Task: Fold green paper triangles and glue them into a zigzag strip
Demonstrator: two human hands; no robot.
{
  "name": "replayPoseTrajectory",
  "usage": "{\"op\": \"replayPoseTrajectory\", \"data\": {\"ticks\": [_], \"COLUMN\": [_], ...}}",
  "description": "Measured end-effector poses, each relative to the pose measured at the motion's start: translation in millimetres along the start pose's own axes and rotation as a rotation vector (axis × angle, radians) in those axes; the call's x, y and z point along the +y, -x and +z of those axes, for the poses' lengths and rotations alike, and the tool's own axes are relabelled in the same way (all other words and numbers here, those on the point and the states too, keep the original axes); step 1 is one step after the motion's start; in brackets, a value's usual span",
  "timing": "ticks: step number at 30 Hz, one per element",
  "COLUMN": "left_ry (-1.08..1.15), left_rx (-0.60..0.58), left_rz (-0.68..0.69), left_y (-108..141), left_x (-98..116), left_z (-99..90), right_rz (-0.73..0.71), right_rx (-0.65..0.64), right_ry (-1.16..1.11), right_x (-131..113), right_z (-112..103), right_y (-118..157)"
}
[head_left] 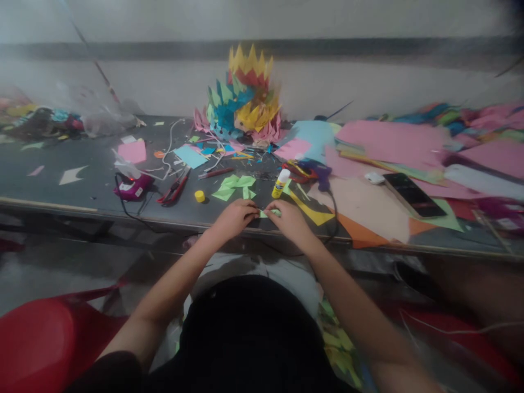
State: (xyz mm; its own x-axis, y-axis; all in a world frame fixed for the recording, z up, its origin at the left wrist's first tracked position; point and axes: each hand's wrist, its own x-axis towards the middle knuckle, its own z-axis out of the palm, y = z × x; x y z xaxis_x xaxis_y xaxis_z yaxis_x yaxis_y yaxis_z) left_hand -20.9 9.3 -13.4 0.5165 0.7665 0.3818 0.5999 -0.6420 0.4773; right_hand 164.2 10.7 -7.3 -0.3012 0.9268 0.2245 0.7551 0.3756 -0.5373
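Observation:
My left hand (238, 216) and my right hand (284, 215) meet near the table's front edge. Their fingertips are pinched on a small light green paper piece (263, 214), mostly covered by the fingers. Just behind them lie several folded green paper pieces (233, 186). A glue stick (280, 184), white at the top and yellow below, stands behind my right hand. Its yellow cap (199, 196) sits apart, to the left of my left hand. Farther left are red-handled pliers (175, 188) and a purple device (134, 187) with a black cord.
A layered, spiky paper construction (245, 103) in many colours stands at the back. Paper scraps lie before it. On the right, a phone (413, 195) and white earbud case (374, 178) rest on coloured sheets (388, 139). A red chair (39, 344) is at lower left.

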Motion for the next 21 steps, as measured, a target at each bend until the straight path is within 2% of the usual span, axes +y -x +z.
{"op": "replayPoseTrajectory", "data": {"ticks": [8,17,21], "left_ry": [-0.017,0.008,-0.091], "left_rx": [-0.033,-0.035,-0.06], "left_rz": [0.078,0.105,0.113], "left_y": [-2.0,-2.0,-1.3], "left_x": [-6.5,-10.9,-4.1], "left_z": [-2.7,-3.1,-4.8], "right_rz": [0.001,-0.003,-0.026], "right_rx": [0.009,0.03,0.043], "right_ry": [0.04,0.061,0.093], "right_x": [-0.4,-1.3,0.2], "right_z": [3.1,5.0,9.4], "right_y": [-0.7,0.6,1.0]}}
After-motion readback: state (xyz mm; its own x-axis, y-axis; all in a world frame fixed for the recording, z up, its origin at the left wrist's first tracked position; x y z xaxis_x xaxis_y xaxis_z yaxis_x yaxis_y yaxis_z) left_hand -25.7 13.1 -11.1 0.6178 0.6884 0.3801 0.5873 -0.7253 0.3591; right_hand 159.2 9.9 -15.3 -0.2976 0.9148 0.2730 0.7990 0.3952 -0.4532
